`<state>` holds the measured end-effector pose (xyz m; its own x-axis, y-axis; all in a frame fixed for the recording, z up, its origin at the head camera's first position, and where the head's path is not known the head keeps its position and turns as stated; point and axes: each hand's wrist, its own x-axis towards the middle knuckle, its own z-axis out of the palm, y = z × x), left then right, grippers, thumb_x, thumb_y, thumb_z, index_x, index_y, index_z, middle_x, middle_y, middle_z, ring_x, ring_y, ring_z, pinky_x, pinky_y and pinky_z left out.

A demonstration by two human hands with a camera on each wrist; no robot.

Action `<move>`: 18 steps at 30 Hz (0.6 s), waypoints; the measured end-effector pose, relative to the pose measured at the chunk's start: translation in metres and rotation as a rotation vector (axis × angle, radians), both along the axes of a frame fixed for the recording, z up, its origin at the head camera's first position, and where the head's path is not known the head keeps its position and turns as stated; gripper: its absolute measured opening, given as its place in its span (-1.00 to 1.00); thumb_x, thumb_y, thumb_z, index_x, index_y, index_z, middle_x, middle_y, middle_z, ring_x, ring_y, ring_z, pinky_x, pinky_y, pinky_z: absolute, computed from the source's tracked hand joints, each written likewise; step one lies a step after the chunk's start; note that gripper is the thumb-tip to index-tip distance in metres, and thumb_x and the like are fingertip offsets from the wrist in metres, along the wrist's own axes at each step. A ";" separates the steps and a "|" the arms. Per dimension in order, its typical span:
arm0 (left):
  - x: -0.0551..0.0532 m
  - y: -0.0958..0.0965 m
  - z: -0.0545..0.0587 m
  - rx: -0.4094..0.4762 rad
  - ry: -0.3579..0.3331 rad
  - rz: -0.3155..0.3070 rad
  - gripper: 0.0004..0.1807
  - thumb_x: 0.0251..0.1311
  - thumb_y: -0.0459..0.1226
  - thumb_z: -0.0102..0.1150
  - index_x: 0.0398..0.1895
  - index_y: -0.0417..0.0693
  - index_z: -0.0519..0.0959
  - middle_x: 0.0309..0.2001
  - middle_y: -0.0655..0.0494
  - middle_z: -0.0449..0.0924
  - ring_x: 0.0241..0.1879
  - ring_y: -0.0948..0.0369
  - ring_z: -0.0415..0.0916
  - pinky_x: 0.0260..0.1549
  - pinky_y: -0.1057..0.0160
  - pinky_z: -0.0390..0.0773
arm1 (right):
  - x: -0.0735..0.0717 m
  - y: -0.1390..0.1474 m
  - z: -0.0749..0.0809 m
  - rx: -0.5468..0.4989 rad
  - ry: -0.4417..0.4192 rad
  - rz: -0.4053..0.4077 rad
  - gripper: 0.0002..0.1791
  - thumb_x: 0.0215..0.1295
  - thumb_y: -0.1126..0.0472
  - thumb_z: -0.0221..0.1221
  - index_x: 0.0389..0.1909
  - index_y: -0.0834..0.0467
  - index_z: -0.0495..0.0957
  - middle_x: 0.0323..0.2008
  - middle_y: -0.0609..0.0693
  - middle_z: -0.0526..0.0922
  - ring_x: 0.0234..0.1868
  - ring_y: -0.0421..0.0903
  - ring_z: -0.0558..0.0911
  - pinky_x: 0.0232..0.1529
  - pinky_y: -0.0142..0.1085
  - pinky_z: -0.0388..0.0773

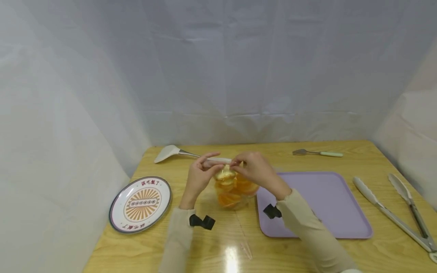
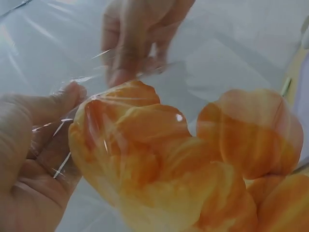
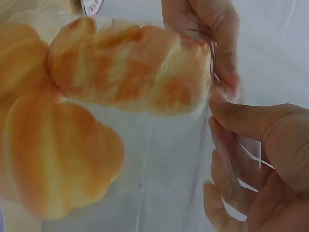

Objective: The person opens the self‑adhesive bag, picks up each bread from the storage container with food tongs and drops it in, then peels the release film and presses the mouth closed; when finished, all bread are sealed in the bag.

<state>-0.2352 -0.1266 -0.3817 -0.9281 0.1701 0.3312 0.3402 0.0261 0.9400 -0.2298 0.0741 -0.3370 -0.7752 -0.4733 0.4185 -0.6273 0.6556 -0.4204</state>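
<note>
A clear plastic bag [image 1: 235,199] of golden-brown bread rolls hangs over the middle of the table, its upper edge between both hands. My left hand [image 1: 198,178] grips that edge from the left, thumb in front and fingers behind. From the right, my right hand [image 1: 256,170] pinches the same edge between thumb and fingertips. Close up in the left wrist view, a long bread roll [image 2: 154,154] lies against the film just below the fingers. The right wrist view shows more rounded bread [image 3: 58,154] inside, and transparent film stretching across the right palm.
A patterned plate [image 1: 141,204] sits at the left, with a white-headed spatula [image 1: 168,152] behind. The purple tray [image 1: 327,201] lies right of the bag, partly under the right forearm. Metal tongs [image 1: 392,216] are at far right; a green-handled fork [image 1: 319,153] lies at the back.
</note>
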 end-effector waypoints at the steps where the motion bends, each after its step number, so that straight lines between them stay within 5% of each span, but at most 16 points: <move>1: 0.000 -0.002 0.000 0.006 -0.009 0.009 -0.58 0.19 -0.38 0.28 0.13 -0.32 0.53 -0.35 0.54 0.71 -0.47 0.47 0.58 -0.52 0.50 0.43 | 0.000 0.003 0.000 0.003 -0.031 -0.011 -0.90 0.21 0.21 0.33 -0.31 0.14 0.75 -0.35 0.00 0.77 -0.46 -0.17 0.60 -0.41 -0.35 0.52; 6: -0.002 -0.016 -0.004 0.061 0.054 0.001 -0.67 0.23 -0.43 0.21 0.04 -0.44 0.54 -0.32 0.52 0.72 -0.41 0.48 0.61 -0.44 0.56 0.48 | 0.000 0.026 -0.002 -0.034 -0.141 -0.040 -0.89 0.23 0.27 0.30 -0.26 0.19 0.74 -0.30 0.06 0.77 -0.38 -0.13 0.62 -0.30 -0.28 0.57; 13: -0.004 -0.031 -0.008 0.183 0.158 -0.091 -0.73 0.31 -0.45 0.10 -0.11 0.11 0.64 -0.26 0.36 0.76 -0.20 0.44 0.68 -0.16 0.48 0.61 | -0.004 0.059 -0.007 -0.112 -0.182 -0.034 -0.89 0.19 0.34 0.31 -0.28 0.24 0.74 -0.33 0.12 0.77 -0.39 -0.13 0.60 -0.31 -0.33 0.54; 18: -0.006 -0.033 -0.009 0.170 0.153 -0.177 -0.80 0.39 -0.27 0.06 -0.05 0.18 0.61 -0.17 0.39 0.74 -0.10 0.44 0.66 -0.06 0.47 0.59 | -0.004 0.070 -0.008 -0.147 -0.171 -0.034 -0.88 0.19 0.34 0.31 -0.25 0.22 0.75 -0.30 0.12 0.77 -0.33 -0.05 0.69 -0.28 -0.28 0.64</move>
